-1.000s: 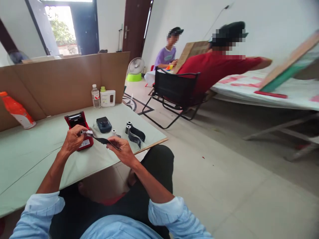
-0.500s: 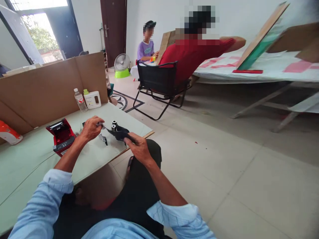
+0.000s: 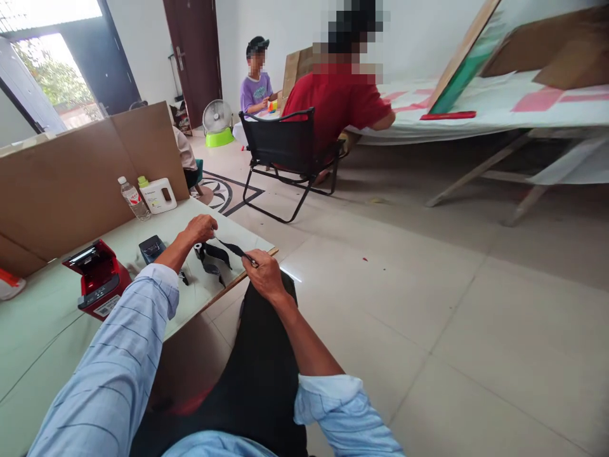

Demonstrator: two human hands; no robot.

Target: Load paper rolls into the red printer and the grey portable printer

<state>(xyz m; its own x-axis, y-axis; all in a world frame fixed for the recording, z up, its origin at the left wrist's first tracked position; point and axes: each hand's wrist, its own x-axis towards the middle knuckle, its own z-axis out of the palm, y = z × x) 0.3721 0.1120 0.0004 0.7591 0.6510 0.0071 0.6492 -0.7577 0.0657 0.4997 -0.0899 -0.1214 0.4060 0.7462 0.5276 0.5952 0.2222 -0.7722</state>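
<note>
Home room as workshop, tiled floor [image 3: 428, 285], door [image 3: 193, 51], fan [image 3: 216, 117], cardboard dividers [image 3: 71, 184]

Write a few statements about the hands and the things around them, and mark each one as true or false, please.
1. The left hand and the right hand both hold the strip. True.
2. The printer is shut. False: its lid stands open.
3. The bottle stands beside the jug. True.
4. The chair is empty. False: a person in a red shirt sits in it.
</note>
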